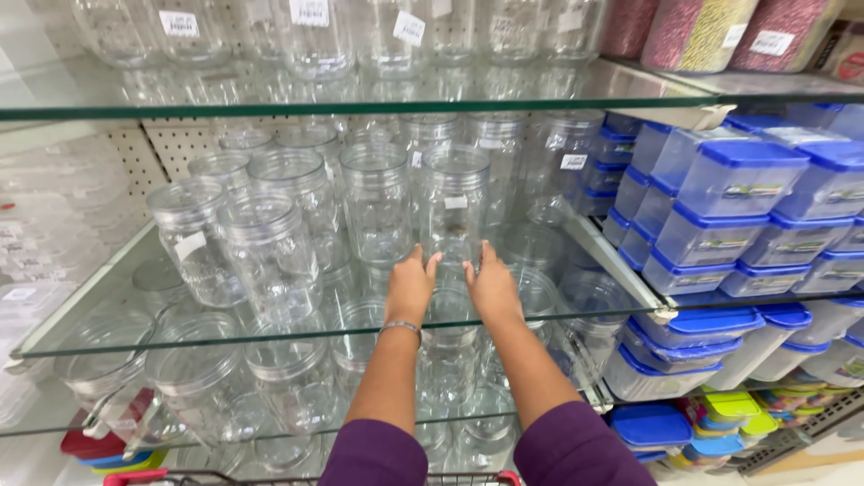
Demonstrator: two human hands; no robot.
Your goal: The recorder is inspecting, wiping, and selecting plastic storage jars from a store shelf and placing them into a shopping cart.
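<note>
A: How is the grip seen?

B: Both hands are stretched flat over the glass shelf [108, 297], fingers straight and held together. Nothing is clasped by the left hand [410, 286] or the right hand [492, 288]. The fingertips are brought close to the foot of a clear jar [455, 205]; whether it is actually touched cannot be told, since the transparent wall blurs the edge.

A: And where is that jar placed?

B: It is stood upright on the middle shelf, straight ahead of the hands and framed between them. A round body with faint vertical facets is shown, along with a wide threaded mouth and a small white label on its side.

A: What is set around it?

B: Just beside it on the left a second jar [377, 202] of the same shape is stood. Further left a cluster of jars [270, 252] is crowded together, all smooth, colourless and glossy. More of them are seen through the glass on the shelf below, with heavy reflections.

A: Anything of a different material?

B: To the right, square boxes [733, 180] of frosted plastic with blue lids are stacked in tilted rows. Above them, canisters [697, 31] filled with pink and speckled contents are ranged on the top shelf.

A: And the arms?

B: Purple sleeves [373, 459] are worn, pushed up above the forearms, and a thin metal bangle [401, 328] is seen on the left wrist.
</note>
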